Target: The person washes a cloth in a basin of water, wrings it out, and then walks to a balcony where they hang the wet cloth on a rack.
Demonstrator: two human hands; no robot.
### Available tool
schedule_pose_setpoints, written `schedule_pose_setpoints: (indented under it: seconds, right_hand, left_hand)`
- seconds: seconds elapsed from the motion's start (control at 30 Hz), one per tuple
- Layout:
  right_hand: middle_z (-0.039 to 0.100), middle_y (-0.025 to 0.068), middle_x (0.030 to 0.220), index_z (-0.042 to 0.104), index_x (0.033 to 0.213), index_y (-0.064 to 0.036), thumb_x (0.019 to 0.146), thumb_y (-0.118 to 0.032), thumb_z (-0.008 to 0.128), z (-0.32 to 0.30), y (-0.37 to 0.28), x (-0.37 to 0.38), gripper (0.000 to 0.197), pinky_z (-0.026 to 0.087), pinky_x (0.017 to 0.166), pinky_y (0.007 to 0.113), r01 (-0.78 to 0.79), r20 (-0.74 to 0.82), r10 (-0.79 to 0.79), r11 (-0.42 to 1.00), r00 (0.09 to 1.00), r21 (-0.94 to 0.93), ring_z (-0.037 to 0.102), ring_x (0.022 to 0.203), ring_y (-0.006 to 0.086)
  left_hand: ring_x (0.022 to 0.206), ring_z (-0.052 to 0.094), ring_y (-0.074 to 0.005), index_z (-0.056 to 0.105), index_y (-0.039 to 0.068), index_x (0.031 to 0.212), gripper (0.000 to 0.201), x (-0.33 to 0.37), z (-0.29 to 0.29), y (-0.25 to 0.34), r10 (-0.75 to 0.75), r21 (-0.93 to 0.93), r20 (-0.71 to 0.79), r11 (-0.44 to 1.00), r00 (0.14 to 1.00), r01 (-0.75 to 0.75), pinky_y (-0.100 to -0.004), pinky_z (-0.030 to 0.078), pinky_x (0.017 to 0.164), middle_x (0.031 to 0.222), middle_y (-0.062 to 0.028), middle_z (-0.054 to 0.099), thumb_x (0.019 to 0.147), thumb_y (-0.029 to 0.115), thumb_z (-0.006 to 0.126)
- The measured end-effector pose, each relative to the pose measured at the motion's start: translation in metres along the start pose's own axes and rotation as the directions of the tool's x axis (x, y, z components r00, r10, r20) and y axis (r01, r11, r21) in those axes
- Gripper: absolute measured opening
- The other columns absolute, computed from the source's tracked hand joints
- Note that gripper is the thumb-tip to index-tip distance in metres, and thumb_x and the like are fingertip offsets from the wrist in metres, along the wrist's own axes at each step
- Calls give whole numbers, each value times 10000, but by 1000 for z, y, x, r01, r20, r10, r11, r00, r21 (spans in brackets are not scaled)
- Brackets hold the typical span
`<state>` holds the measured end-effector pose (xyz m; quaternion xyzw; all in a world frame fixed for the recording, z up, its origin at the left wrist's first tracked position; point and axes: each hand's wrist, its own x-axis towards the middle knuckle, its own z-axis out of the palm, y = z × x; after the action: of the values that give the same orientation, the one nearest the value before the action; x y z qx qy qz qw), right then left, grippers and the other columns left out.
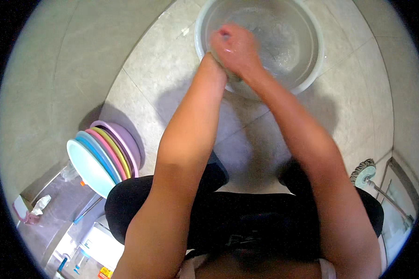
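A large round pale grey basin [317,56] holding water [284,58] stands on the floor in front of me, cut off by the top of the view. Over its left half my right hand [237,49] is curled into a wet fist, blurred by motion. Whatever lies inside that fist is hidden. My left hand [213,66] bends down at the wrist right beside it, its fingers hidden by the basin's near left side and my right hand. A small pale greenish patch [235,78] shows between my wrists; I cannot tell what it is.
Several stacked coloured basins [95,162] lean on their side to my left. Behind them are a pink box [22,209] with white tissue and a blue-handled stick [86,211]. A mop-like brush [365,172] stands at right. Grey walls curve along both sides of the tiled floor [144,83].
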<state>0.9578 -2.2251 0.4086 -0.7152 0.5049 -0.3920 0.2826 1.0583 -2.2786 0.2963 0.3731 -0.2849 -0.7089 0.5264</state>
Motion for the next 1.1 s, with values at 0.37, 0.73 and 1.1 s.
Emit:
schedule_pose_setpoints:
  seconds: [0.37, 0.73, 1.1]
  right_hand:
    - [614, 170, 1032, 638, 1056, -42, 797, -154, 591, -55, 138, 42, 286, 502, 833, 460, 150, -227, -297, 852, 928, -501, 580, 997, 364]
    - [403, 167, 1453, 413, 1404, -90, 687, -228, 730, -34, 101, 28, 796, 257, 1123, 497, 365, 160, -328, 837, 931, -408, 392, 1341, 318]
    - [599, 38, 905, 566, 1177, -20, 744, -107, 594, -104, 27, 50, 443, 465, 755, 340, -53, 183, -13, 935, 983, 350, 569, 834, 168]
  left_hand:
    - [959, 628, -372, 600, 63, 958, 327, -24, 50, 65, 530, 986, -135, 152, 837, 64, -470, 491, 821, 1019, -210, 643, 769, 307, 708]
    - [892, 651, -290, 635, 73, 1073, 484, 12, 64, 141, 207, 964, 203, -211, 957, -159, -398, 538, 784, 1068, -167, 658, 761, 431, 725]
    - [639, 587, -170, 608, 52, 751, 255, -37, 133, 199, 463, 862, 179, 352, 868, -366, -321, 458, 562, 669, -75, 610, 770, 292, 694]
